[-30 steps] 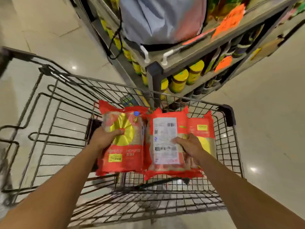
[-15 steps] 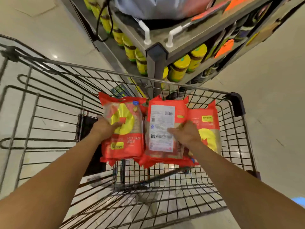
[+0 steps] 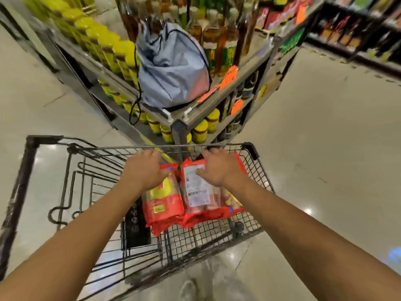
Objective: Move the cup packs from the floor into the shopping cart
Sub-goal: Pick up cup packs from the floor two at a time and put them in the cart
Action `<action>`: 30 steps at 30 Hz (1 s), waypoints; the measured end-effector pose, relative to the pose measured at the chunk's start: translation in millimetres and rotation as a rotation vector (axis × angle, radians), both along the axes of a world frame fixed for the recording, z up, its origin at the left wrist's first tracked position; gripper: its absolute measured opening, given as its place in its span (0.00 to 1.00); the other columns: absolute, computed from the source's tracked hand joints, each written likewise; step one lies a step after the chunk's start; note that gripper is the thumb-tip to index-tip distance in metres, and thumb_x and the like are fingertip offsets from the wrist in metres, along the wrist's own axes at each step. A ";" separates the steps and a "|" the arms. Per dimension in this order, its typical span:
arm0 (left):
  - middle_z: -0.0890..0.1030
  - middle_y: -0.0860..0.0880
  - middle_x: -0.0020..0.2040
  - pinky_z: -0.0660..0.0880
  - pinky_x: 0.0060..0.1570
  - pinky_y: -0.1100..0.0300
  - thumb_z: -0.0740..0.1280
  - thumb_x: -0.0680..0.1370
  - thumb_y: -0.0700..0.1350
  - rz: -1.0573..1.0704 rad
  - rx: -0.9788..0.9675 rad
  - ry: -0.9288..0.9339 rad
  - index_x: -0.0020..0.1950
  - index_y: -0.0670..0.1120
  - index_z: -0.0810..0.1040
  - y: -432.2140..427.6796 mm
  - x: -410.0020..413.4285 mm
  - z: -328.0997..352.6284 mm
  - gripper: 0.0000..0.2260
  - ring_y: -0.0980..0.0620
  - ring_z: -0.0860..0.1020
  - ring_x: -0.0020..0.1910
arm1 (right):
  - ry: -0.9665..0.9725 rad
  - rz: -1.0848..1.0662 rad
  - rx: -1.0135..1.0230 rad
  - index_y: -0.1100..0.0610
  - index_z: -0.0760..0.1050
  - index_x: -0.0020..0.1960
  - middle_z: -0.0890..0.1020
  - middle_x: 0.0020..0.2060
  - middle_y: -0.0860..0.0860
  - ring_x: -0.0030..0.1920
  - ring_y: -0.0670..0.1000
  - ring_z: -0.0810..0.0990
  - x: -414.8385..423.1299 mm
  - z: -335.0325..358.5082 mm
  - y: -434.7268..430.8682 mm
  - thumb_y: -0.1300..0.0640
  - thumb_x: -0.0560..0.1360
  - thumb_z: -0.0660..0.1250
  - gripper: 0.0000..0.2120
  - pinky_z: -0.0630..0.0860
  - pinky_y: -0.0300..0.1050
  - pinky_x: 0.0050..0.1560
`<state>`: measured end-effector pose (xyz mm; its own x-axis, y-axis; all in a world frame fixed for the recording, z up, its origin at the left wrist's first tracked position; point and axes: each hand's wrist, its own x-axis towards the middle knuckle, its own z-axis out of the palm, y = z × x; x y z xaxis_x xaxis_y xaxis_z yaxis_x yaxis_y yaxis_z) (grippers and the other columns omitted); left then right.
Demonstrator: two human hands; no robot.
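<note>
Several red cup packs lie side by side on the wire floor at the far end of the shopping cart (image 3: 32, 170). My left hand (image 3: 144, 168) grips the top end of the left cup pack (image 3: 162, 205), which has a yellow print. My right hand (image 3: 219, 168) lies over the top of the middle cup pack (image 3: 197, 192), fingers on its white label. A third cup pack (image 3: 233, 203) peeks out under my right forearm. Both packs rest on the cart mesh.
The cart's far rim (image 3: 180, 146) stands close to the corner of a grey shelf unit (image 3: 180, 127) stocked with yellow jars and bottles. A grey drawstring bag (image 3: 171, 68) sits on that shelf. Pale tiled floor (image 3: 325, 148) spreads on both sides.
Both hands have carried the packs forward and down to the cart's far end, where they now rest on the mesh. The view has tilted up, showing more of the shelves.
</note>
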<state>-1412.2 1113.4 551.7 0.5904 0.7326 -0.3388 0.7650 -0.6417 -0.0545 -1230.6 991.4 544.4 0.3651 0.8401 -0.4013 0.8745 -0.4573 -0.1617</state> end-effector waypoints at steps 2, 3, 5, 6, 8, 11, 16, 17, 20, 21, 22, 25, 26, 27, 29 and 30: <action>0.75 0.43 0.70 0.74 0.63 0.46 0.63 0.76 0.68 -0.072 0.002 -0.019 0.72 0.46 0.70 -15.0 7.6 11.5 0.33 0.40 0.74 0.68 | -0.046 -0.053 0.038 0.51 0.63 0.79 0.72 0.74 0.57 0.73 0.61 0.70 -2.1 23.3 -28.7 0.34 0.78 0.60 0.36 0.67 0.58 0.71; 0.76 0.43 0.69 0.74 0.63 0.46 0.63 0.76 0.68 -0.111 -0.007 -0.014 0.71 0.46 0.70 -23.9 12.2 18.3 0.33 0.40 0.74 0.68 | -0.050 -0.086 0.043 0.51 0.64 0.79 0.73 0.74 0.57 0.73 0.61 0.71 -4.0 32.9 -45.7 0.33 0.78 0.60 0.35 0.67 0.58 0.72; 0.76 0.43 0.69 0.76 0.62 0.45 0.64 0.76 0.67 -0.212 -0.019 -0.012 0.70 0.46 0.71 -43.1 26.0 29.7 0.31 0.40 0.75 0.67 | -0.046 -0.166 0.057 0.53 0.66 0.77 0.73 0.73 0.58 0.72 0.62 0.72 -7.7 50.7 -84.2 0.33 0.77 0.59 0.35 0.68 0.59 0.71; 0.76 0.43 0.68 0.76 0.61 0.45 0.64 0.76 0.67 -0.263 -0.017 -0.015 0.69 0.46 0.71 -54.6 35.2 35.7 0.30 0.40 0.75 0.67 | -0.045 -0.211 0.069 0.54 0.67 0.77 0.74 0.72 0.58 0.72 0.62 0.72 -9.1 58.3 -104.5 0.32 0.77 0.58 0.36 0.68 0.60 0.70; 0.76 0.43 0.68 0.76 0.59 0.45 0.63 0.77 0.66 -0.363 -0.024 -0.010 0.70 0.46 0.70 -82.7 56.7 43.4 0.30 0.40 0.75 0.66 | -0.061 -0.312 0.077 0.54 0.66 0.76 0.75 0.71 0.58 0.69 0.62 0.74 -8.4 69.5 -147.7 0.33 0.77 0.58 0.36 0.69 0.60 0.67; 0.76 0.44 0.68 0.76 0.60 0.46 0.63 0.77 0.66 -0.517 -0.050 -0.023 0.71 0.47 0.69 -132.8 96.7 53.1 0.30 0.41 0.75 0.66 | -0.072 -0.463 0.031 0.53 0.64 0.79 0.74 0.72 0.59 0.70 0.62 0.73 0.3 79.7 -216.7 0.34 0.78 0.60 0.35 0.67 0.59 0.69; 0.74 0.44 0.71 0.74 0.64 0.48 0.63 0.77 0.64 -0.776 -0.084 -0.052 0.73 0.47 0.68 -240.9 175.0 76.1 0.30 0.41 0.74 0.69 | -0.044 -0.735 0.002 0.53 0.60 0.81 0.70 0.76 0.58 0.74 0.61 0.69 28.7 98.2 -345.9 0.36 0.79 0.61 0.36 0.65 0.57 0.72; 0.73 0.44 0.73 0.73 0.66 0.47 0.63 0.78 0.64 -0.821 -0.094 -0.052 0.75 0.47 0.66 -263.5 190.0 80.2 0.31 0.42 0.73 0.70 | -0.044 -0.790 0.014 0.53 0.59 0.82 0.70 0.77 0.58 0.75 0.61 0.69 35.0 101.6 -370.9 0.36 0.80 0.60 0.36 0.64 0.57 0.73; 0.70 0.45 0.76 0.72 0.68 0.46 0.62 0.79 0.63 -0.942 -0.100 -0.038 0.79 0.48 0.62 -331.4 238.3 89.8 0.33 0.42 0.70 0.73 | -0.054 -0.946 0.055 0.53 0.60 0.81 0.71 0.76 0.57 0.74 0.61 0.70 57.7 107.5 -443.6 0.36 0.80 0.61 0.36 0.65 0.57 0.72; 0.69 0.45 0.76 0.71 0.68 0.46 0.62 0.80 0.63 -0.989 -0.095 -0.033 0.80 0.47 0.61 -354.5 255.7 93.1 0.33 0.42 0.70 0.73 | -0.047 -0.999 0.062 0.53 0.60 0.81 0.72 0.75 0.57 0.74 0.61 0.70 65.7 108.1 -468.2 0.36 0.80 0.61 0.35 0.65 0.57 0.72; 0.69 0.45 0.76 0.71 0.68 0.46 0.62 0.80 0.63 -1.030 -0.087 -0.031 0.80 0.47 0.61 -377.7 273.1 96.6 0.33 0.42 0.70 0.73 | -0.042 -1.047 0.074 0.52 0.60 0.81 0.72 0.75 0.56 0.74 0.60 0.70 74.3 107.8 -492.9 0.37 0.80 0.61 0.35 0.66 0.57 0.72; 0.69 0.46 0.77 0.71 0.67 0.46 0.62 0.81 0.62 -1.118 -0.051 -0.041 0.80 0.48 0.60 -450.1 328.4 104.9 0.32 0.43 0.70 0.73 | -0.053 -1.170 0.104 0.52 0.62 0.81 0.73 0.74 0.56 0.73 0.60 0.71 102.0 104.3 -569.7 0.38 0.80 0.62 0.34 0.67 0.57 0.71; 0.69 0.46 0.77 0.71 0.67 0.46 0.62 0.81 0.62 -1.143 -0.050 -0.045 0.80 0.48 0.60 -475.2 346.6 108.0 0.32 0.44 0.70 0.73 | -0.044 -1.204 0.109 0.52 0.62 0.81 0.73 0.74 0.56 0.73 0.61 0.71 112.5 104.2 -595.3 0.38 0.80 0.62 0.34 0.67 0.56 0.71; 0.68 0.46 0.77 0.71 0.67 0.46 0.62 0.81 0.62 -1.164 -0.054 -0.048 0.80 0.48 0.60 -500.1 363.1 110.4 0.33 0.44 0.69 0.73 | -0.036 -1.234 0.110 0.52 0.62 0.80 0.73 0.74 0.56 0.72 0.61 0.71 123.0 104.0 -620.4 0.39 0.80 0.62 0.33 0.67 0.56 0.71; 0.68 0.46 0.77 0.72 0.67 0.46 0.62 0.80 0.62 -1.206 -0.061 -0.058 0.81 0.48 0.60 -548.6 395.9 112.7 0.33 0.44 0.69 0.74 | -0.037 -1.284 0.106 0.52 0.62 0.81 0.73 0.74 0.56 0.72 0.60 0.72 146.9 103.9 -668.8 0.39 0.80 0.62 0.33 0.68 0.56 0.71; 0.68 0.46 0.77 0.72 0.67 0.46 0.62 0.80 0.63 -1.226 -0.067 -0.065 0.81 0.49 0.60 -571.3 411.1 114.8 0.33 0.44 0.69 0.74 | -0.033 -1.304 0.106 0.52 0.62 0.80 0.73 0.74 0.56 0.72 0.60 0.72 159.4 104.9 -691.1 0.39 0.80 0.62 0.33 0.68 0.56 0.70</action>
<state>-1001.1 542.2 666.5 0.8929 -0.3367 -0.2990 -0.3462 -0.9379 0.0222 -1071.3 300.4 649.3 0.9375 -0.1100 -0.3303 -0.1949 -0.9519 -0.2363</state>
